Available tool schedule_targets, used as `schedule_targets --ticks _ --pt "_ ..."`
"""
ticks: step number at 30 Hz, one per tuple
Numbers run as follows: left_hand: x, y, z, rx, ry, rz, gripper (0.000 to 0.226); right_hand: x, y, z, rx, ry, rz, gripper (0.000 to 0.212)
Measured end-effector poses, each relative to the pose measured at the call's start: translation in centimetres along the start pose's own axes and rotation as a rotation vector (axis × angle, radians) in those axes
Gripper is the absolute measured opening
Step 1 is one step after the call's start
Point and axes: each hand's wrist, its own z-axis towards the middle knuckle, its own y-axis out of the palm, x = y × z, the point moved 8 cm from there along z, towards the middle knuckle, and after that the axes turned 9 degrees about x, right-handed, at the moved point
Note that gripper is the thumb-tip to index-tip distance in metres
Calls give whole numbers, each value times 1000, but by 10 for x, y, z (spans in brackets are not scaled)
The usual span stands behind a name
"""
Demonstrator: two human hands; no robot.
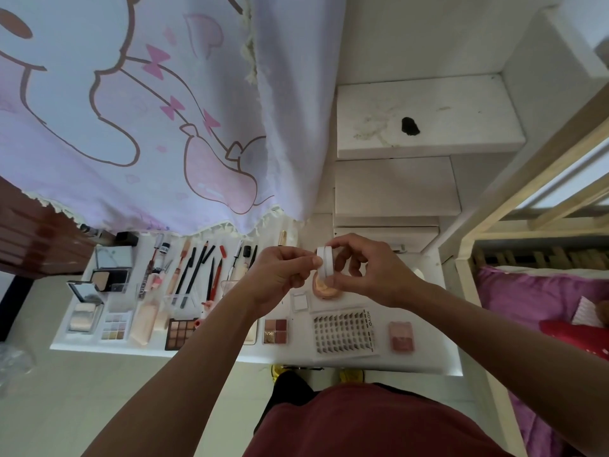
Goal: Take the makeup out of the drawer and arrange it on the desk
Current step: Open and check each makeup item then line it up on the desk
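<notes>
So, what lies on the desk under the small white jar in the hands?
A round peach item, perhaps a powder puff, lies on the white desk below the white jar. Only its lower part shows; the jar, the left hand and the right hand cover the rest.

On my feed a cartoon-print curtain [148,110] hangs at eleven o'clock and white box steps [428,120] rise at one. A wooden bed frame [468,258] with purple bedding [520,291] sits at three. Pale floor [82,390] shows at eight, with the white desk [435,331] at centre.
</notes>
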Motion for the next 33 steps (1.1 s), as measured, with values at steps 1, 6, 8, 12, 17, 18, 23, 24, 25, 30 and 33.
schedule_targets --ticks 1,6,8,12,17,18,23,24,25,30,33 --pt "-1 0 1 1 -3 -6 19 -1 0 1 -1 -10 -9 53" --pt "-7 3 5 -37 -74 -106 16 -3 -8 2 29 -16 -18 53" --pt "-11 6 6 -73 -117 -168 7 -1 -11 1 35 -7 15 54" --pt "-24 11 6 -145 -228 -393 21 6 -16 -2 57 39 70 51" --pt "-42 21 13 -203 -294 -536 42 20 -23 -7 92 130 181 47" --pt "-45 23 14 -195 -310 -535 41 24 -24 -8 92 150 197 46" --pt "-62 26 25 -134 -329 -497 41 45 -30 -13 115 237 246 49" --pt "-64 25 27 -98 -326 -473 39 49 -32 -14 122 251 258 49" --pt "-66 24 30 -62 -309 -426 35 55 -34 -15 130 271 275 49" --pt "-72 23 48 60 -137 46 49 87 -43 -26 176 396 309 48" --pt "-78 35 64 91 -80 311 58 108 -50 -36 209 457 313 46"
